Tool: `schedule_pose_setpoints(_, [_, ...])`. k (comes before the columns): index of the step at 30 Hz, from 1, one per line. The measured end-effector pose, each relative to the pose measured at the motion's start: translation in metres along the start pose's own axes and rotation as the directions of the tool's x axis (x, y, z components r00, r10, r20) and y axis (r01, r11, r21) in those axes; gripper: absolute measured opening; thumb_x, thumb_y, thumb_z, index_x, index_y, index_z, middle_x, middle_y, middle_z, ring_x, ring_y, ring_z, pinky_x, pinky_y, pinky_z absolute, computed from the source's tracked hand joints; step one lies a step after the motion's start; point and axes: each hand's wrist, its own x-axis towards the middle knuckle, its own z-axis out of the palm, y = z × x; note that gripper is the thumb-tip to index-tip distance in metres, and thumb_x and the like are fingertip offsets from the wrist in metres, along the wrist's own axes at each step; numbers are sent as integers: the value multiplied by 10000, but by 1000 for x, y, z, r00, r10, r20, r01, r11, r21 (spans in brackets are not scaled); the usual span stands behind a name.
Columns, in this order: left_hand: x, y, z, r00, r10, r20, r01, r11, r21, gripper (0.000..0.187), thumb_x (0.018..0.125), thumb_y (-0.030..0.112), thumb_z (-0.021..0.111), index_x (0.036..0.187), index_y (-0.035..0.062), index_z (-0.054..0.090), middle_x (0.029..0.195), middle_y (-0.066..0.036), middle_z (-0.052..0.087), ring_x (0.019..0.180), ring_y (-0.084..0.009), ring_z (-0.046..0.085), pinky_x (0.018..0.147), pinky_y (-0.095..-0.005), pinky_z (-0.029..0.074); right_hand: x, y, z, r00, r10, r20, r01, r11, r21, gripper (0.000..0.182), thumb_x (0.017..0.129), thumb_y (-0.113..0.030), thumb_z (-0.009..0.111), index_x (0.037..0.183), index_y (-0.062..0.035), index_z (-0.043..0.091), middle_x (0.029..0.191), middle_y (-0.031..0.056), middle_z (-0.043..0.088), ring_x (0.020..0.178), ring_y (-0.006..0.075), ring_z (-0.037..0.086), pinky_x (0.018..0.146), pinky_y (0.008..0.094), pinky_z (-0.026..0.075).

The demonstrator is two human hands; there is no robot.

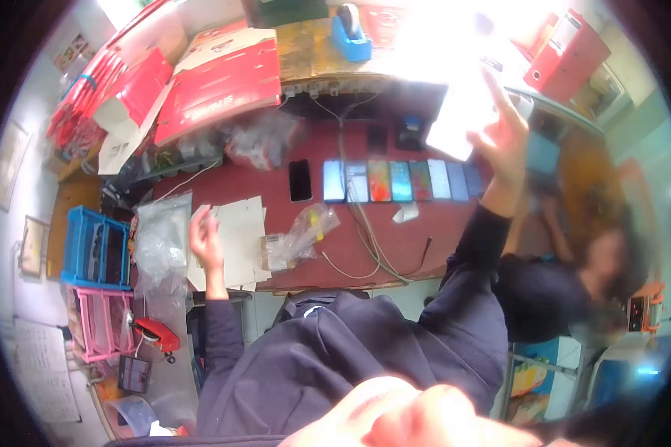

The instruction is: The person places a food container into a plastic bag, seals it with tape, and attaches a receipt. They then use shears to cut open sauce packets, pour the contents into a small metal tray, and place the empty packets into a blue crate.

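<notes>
My left hand (pixel 206 238) is above the white papers (pixel 235 235) at the left of the red desk, its fingers loosely curled and apart, holding nothing. Raised at the upper right, my right hand (pixel 503 130) has its index finger stretched toward the glaring shelf edge, near a bright white sheet (pixel 458 119). Its other fingers are bent, with nothing visible in them. Between the hands lies a row of several phones with lit screens (pixel 400 181), side by side. One phone with a black screen (pixel 300 180) is a little apart on their left.
Cables (pixel 361 223) cross the red desk (pixel 291 277) beside a plastic bag (pixel 311 225). Red folders (pixel 220 97) and a blue tape dispenser (pixel 352 37) stand on the shelf. Blue crates (pixel 95 246) are at left. Another person (pixel 559 294) sits close on the right.
</notes>
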Motion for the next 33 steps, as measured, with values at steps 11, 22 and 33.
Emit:
schedule_pose_setpoints(11, [79, 182, 166, 576, 575, 582, -441, 817, -371, 233, 788, 97, 629, 1009, 35, 671, 1246, -151, 495, 981, -172, 566, 830, -303, 453, 24, 8, 73, 962, -110, 248, 10, 929, 371, 738, 633, 112, 654, 1306, 91, 354, 1364, 223, 378, 1185, 155, 437, 643, 171, 464])
schedule_pose_setpoints(22, [144, 153, 228, 718, 588, 371, -652, 755, 65, 562, 732, -22, 587, 1279, 37, 470, 941, -96, 606, 657, -160, 563, 639, -275, 468, 86, 78, 114, 969, 57, 239, -109, 971, 211, 488, 762, 17, 615, 1234, -4, 493, 975, 77, 639, 776, 103, 611, 656, 206, 486])
schedule_pose_setpoints(33, [190, 108, 342, 786, 508, 352, -613, 567, 551, 1022, 591, 582, 709, 1352, 10, 339, 1249, -134, 511, 1139, -238, 493, 907, -414, 378, 177, 237, 147, 620, 677, 396, -784, 552, 283, 331, 863, -182, 566, 1142, -8, 525, 983, 134, 604, 860, 268, 631, 739, 311, 534])
